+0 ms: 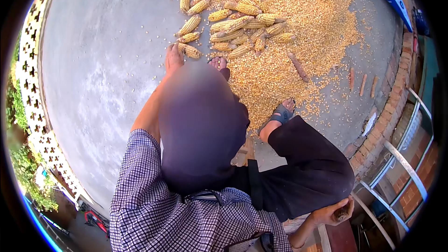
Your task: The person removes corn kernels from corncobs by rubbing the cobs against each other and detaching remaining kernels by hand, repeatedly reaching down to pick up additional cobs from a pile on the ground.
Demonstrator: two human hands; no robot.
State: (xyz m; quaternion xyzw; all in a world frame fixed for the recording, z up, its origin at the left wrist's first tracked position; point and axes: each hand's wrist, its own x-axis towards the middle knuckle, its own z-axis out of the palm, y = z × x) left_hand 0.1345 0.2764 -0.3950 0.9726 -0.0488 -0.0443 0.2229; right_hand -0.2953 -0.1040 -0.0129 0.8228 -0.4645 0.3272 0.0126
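Observation:
My left hand reaches down past my left knee to the concrete floor. Its fingers are closed at the near end of a yellow ear of corn, lying at the edge of the pile. Low on the right, beside my right knee, my right hand is wrapped round a dark brown, rough piece; it looks like a bare corncob seen end-on. More ears of corn lie heaped on loose yellow kernels, a few resting on the concrete just beyond my left hand.
A stripped cob rests on the kernels; several thin cobs lie to the right. My sandalled foot is among the kernels. A brick edging and metal rails border the right, a patterned wall the left.

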